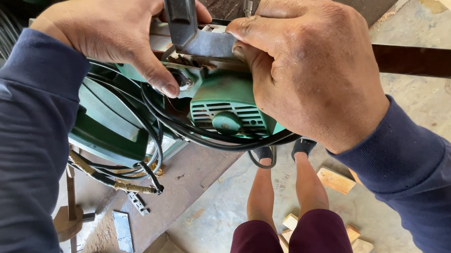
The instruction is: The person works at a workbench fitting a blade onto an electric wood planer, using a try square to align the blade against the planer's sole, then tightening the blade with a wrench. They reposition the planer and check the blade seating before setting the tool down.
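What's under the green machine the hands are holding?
Under the green machine hang black cables, with a rusty metal plate, concrete floor and wood scraps below. The left hand and right hand cover its top.

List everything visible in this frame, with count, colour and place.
Power tool: one, green, centre, under both hands.
Metal bar: one, dark steel, top centre, against the tool.
Cables: several, black, looped left of the tool.
Metal plate: one, grey, on the rusty bench at lower left.
Wood offcuts: several, pale, on the concrete floor at right.
Legs: two, bare below maroon shorts, bottom centre.
Left hand: on the tool's top left, thumb pressed down.
Right hand: gripping the tool's top right; navy sleeves.
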